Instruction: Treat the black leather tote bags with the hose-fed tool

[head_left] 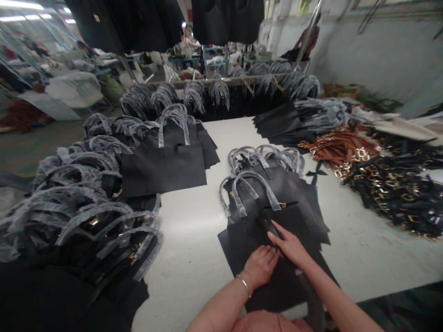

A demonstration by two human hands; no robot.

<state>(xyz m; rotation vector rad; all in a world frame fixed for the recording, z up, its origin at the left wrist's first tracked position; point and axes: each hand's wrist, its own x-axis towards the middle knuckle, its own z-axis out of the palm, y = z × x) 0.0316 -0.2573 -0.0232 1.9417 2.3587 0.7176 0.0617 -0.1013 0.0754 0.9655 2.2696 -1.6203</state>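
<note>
A black bag panel point(242, 244) lies flat in front of me on the pale table, topped by two handles point(254, 191) wrapped in clear plastic. My right hand point(289, 244) is closed around a broad black strap-like piece point(266, 226) at the middle of the panel. Close beside it, my left hand point(261, 265) rests on the panel with fingers curled against the right fingertips; what is under them is hidden. Beyond this panel, more black bag panels point(304, 198) with wrapped handles lie overlapped. A blurred dark band point(313, 295) hangs below my right forearm.
Stacked black bags with wrapped handles point(100, 207) fill the table's left side. A black bag panel point(169, 168) lies farther back. To the right are brown straps point(346, 147) and a heap of black straps with gold hardware point(398, 193). Black pieces point(228, 20) hang overhead.
</note>
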